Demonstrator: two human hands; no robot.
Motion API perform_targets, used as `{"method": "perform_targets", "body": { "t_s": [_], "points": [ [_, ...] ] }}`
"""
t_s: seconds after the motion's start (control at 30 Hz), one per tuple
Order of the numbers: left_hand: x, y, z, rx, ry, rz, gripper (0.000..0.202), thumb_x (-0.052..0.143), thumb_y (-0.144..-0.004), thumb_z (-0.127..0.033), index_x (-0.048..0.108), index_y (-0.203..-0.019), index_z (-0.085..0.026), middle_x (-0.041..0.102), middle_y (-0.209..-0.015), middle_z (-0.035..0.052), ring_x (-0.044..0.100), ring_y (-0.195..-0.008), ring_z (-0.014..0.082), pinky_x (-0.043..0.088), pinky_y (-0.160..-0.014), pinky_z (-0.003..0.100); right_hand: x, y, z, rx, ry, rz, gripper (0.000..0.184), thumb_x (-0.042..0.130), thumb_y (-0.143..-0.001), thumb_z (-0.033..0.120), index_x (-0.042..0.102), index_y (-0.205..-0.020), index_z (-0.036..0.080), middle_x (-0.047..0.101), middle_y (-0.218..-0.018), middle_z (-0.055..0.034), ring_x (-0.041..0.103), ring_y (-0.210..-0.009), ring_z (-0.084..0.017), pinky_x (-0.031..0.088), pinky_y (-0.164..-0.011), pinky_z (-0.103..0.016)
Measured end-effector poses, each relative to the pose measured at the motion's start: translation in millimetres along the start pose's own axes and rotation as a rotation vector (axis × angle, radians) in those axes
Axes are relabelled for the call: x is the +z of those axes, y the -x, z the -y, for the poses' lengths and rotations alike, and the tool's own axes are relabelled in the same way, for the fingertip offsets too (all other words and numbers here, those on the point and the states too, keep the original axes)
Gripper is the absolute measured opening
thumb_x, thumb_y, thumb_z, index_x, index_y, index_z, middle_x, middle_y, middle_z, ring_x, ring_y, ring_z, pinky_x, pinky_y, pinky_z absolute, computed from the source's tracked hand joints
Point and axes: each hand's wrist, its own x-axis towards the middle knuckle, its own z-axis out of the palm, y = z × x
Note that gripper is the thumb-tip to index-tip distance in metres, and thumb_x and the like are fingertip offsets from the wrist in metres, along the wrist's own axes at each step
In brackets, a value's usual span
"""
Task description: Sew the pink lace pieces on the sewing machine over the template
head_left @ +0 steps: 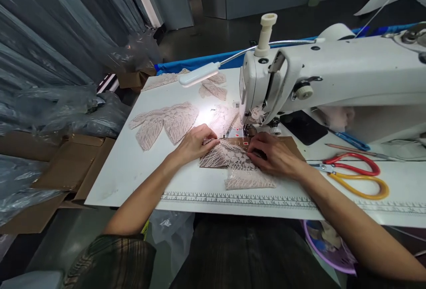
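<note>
A pale pink lace piece [248, 176] lies over a brown board [294, 146] in front of the sewing machine needle. My left hand [196, 145] pinches the lace's top edge at its left end, thumb and fingertips together. On the right, my right hand [271, 154] grips the same edge with bent fingers, close below the presser foot [248, 129]. The lace's lower part hangs toward the ruler strip [233, 199]. More lace [224, 118] sits behind the board under the lamp's light.
The white sewing machine [333, 72] fills the right side. Scissors [357, 176] with red and yellow handles, blue snips [353, 140] and a dark phone-like slab [302, 127] lie there. Cut lace pieces [166, 123] are at left, below a lamp [199, 75]. Cardboard boxes [63, 160] stand beside the table.
</note>
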Motion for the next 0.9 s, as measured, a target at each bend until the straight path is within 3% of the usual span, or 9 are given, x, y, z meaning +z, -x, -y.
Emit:
{"method": "perform_targets", "body": {
  "t_s": [0.13,0.2,0.27,0.37,0.43,0.53,0.6,0.73,0.9],
  "points": [
    [-8.1,1.0,-5.3,0.014,0.016,-0.040,0.024,0.061,-0.092,-0.040,0.061,-0.104,-0.019,0.064,-0.095,0.0057,0.061,-0.083,0.0187,0.050,-0.072,0.032,0.0,-1.3,5.0,-0.062,-0.141,-0.009,0.016,0.044,-0.097,0.028,0.057,-0.093,0.018,0.063,-0.098,-0.0116,0.057,-0.095,-0.023,0.045,-0.087,-0.040],
    [-10.6,-0.4,-16.1,0.106,0.023,-0.079,0.035,0.061,-0.092,-0.040,0.057,-0.119,-0.019,0.064,-0.116,0.0102,0.062,-0.102,0.0233,0.051,-0.087,0.040,-2.9,-2.9,13.2,-0.080,-0.257,0.015,0.013,0.044,-0.097,0.027,0.053,-0.094,0.018,0.062,-0.092,-0.0082,0.057,-0.084,-0.019,0.046,-0.078,-0.035],
    [-12.2,-2.2,-32.2,0.248,0.059,-0.014,0.042,0.058,-0.091,-0.034,0.053,-0.131,-0.022,0.062,-0.130,0.0110,0.058,-0.119,0.0258,0.044,-0.104,0.047,-9.0,-3.1,25.2,-0.098,-0.376,0.057,0.009,0.045,-0.097,0.025,0.051,-0.095,0.019,0.061,-0.085,-0.0038,0.054,-0.073,-0.015,0.044,-0.071,-0.030],
    [-17.7,-2.4,-57.7,0.351,0.166,0.187,0.051,0.053,-0.086,-0.021,0.052,-0.137,-0.024,0.069,-0.120,0.0081,0.063,-0.114,0.0241,0.036,-0.112,0.051,-26.7,4.5,46.0,-0.084,-0.538,0.122,0.007,0.050,-0.096,0.025,0.053,-0.100,0.020,0.061,-0.086,-0.0008,0.054,-0.072,-0.012,0.043,-0.070,-0.026],
    [-26.2,1.0,-70.3,0.346,0.236,0.274,0.048,0.052,-0.084,-0.019,0.058,-0.131,-0.025,0.074,-0.103,0.0045,0.068,-0.099,0.0217,0.037,-0.112,0.051,-44.2,16.0,57.2,-0.009,-0.668,0.213,0.019,0.057,-0.094,0.028,0.054,-0.113,0.021,0.062,-0.091,-0.0012,0.056,-0.076,-0.012,0.044,-0.069,-0.024],
    [-42.8,9.7,-80.4,0.360,0.373,0.332,0.040,0.055,-0.086,-0.020,0.065,-0.123,-0.028,0.074,-0.086,0.0010,0.069,-0.084,0.0181,0.043,-0.109,0.046,-71.1,35.3,62.2,0.132,-0.900,0.353,0.027,0.063,-0.091,0.028,0.057,-0.117,0.022,0.062,-0.091,-0.0010,0.058,-0.078,-0.011,0.045,-0.065,-0.020],
    [-50.7,13.8,-81.5,0.367,0.465,0.347,0.037,0.058,-0.088,-0.022,0.065,-0.124,-0.029,0.074,-0.084,0.0014,0.069,-0.080,0.0173,0.052,-0.098,0.039,-82.5,42.4,55.7,0.200,-0.972,0.433,0.026,0.065,-0.088,0.026,0.060,-0.113,0.022,0.064,-0.093,-0.0024,0.061,-0.082,-0.012,0.047,-0.065,-0.020],
    [-44.9,9.2,-69.5,0.229,0.527,0.330,0.038,0.058,-0.092,-0.031,0.061,-0.129,-0.024,0.070,-0.084,0.0028,0.063,-0.066,0.0123,0.052,-0.059,0.024,-76.9,32.3,25.9,0.288,-0.814,0.318,0.037,0.070,-0.081,0.031,0.063,-0.115,0.019,0.066,-0.097,-0.0053,0.062,-0.086,-0.016,0.051,-0.071,-0.026],
    [-11.3,-7.4,-37.7,-0.012,0.227,0.122,0.044,0.055,-0.094,-0.038,0.056,-0.133,-0.018,0.066,-0.082,0.0022,0.058,-0.061,0.0117,0.048,-0.056,0.024,-43.5,0.0,-6.4,0.390,-0.295,0.010,0.025,0.064,-0.079,0.031,0.066,-0.100,0.018,0.066,-0.088,-0.0051,0.058,-0.072,-0.017,0.045,-0.064,-0.029]
  ]
}}
